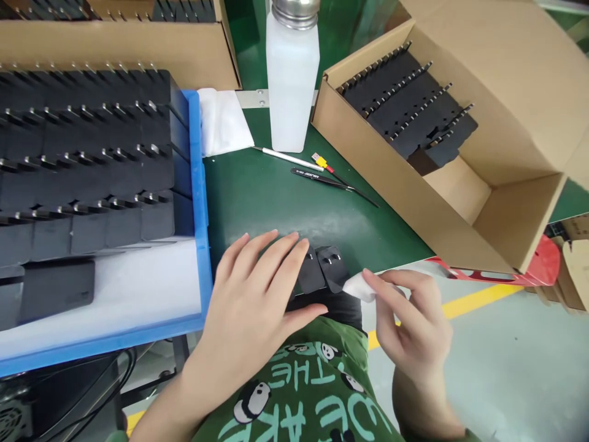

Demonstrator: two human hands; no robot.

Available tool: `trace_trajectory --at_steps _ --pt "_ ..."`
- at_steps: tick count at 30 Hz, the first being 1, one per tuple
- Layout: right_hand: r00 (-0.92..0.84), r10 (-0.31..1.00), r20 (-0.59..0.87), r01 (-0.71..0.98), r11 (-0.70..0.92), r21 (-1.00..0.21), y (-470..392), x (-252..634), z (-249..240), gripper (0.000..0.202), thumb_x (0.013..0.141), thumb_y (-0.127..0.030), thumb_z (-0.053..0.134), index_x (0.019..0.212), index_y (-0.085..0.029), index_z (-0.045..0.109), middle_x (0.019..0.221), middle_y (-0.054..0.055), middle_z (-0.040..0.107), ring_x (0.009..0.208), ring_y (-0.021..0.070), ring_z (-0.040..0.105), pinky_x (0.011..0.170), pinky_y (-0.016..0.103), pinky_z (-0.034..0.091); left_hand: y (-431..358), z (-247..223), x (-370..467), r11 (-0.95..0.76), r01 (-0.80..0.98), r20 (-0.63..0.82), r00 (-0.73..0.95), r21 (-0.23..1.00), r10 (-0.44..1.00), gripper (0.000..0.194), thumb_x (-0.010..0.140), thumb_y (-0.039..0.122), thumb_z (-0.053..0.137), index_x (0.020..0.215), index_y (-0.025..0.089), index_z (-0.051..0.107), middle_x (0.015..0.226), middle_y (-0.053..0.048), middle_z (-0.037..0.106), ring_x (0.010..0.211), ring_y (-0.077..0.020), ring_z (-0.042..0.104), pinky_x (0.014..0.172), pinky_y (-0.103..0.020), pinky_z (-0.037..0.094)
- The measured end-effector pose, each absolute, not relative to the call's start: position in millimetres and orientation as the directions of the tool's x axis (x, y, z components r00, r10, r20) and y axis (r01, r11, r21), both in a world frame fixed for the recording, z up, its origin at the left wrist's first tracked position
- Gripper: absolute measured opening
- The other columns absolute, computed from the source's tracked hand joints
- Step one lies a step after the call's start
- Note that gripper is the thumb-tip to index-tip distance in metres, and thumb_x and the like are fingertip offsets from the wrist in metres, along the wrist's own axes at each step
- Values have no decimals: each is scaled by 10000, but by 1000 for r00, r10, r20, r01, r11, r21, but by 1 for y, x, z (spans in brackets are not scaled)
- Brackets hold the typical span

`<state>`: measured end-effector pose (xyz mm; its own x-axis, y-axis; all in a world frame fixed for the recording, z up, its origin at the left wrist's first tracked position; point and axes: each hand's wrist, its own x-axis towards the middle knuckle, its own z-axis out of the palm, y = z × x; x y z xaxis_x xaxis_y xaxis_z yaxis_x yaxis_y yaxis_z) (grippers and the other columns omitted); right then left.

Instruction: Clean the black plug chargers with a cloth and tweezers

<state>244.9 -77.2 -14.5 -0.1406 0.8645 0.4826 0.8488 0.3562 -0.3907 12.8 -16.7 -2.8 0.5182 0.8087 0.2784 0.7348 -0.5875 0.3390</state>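
Two black plug adapters [333, 267] lie side by side at the near edge of the green table, metal prongs facing up. My left hand [260, 294] is over the left one, partly covering it, its fingers stretched out and its thumb apart. Just right of the adapters, my right hand [411, 319] pinches a small white cloth [359, 286] between thumb and fingertips. The cloth's tip is at the right adapter's lower corner. What lies under my left palm is hidden.
A blue-rimmed tray [199, 202] of black adapters fills the left. An open cardboard box [381, 166] with more adapters stands at right. Between them are a white bottle [292, 80], a folded cloth [223, 121], a silver pen-like tool [289, 158], black tweezers [319, 178] and a yellow-ended cable [322, 161].
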Motion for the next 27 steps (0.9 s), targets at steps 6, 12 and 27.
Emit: trace_trajectory --at_steps 6,12,27 --pt "-263 814 518 793 489 -364 -76 221 -23 513 836 26 546 1301 -162 650 963 92 689 871 222 569 725 384 544 -8 -5 17 -634 711 261 578 303 773 534 793 289 808 1240 97 587 1155 -128 738 967 -302 697 869 -461 508" --pt "-156 838 524 581 506 -637 -34 239 14 445 880 34 527 1155 -251 730 1018 64 630 828 150 626 623 273 519 -7 2 15 -619 711 218 581 335 785 686 684 400 899 1239 134 596 1181 -96 729 1019 -285 696 909 -457 552" --pt "-439 650 620 710 674 -202 202 191 92 252 843 -68 550 818 -171 779 913 90 738 897 232 658 819 388 530 -40 -19 -43 -471 763 439 274 442 856 582 843 432 734 1343 219 526 1368 -118 601 1246 -278 593 1001 -421 559"
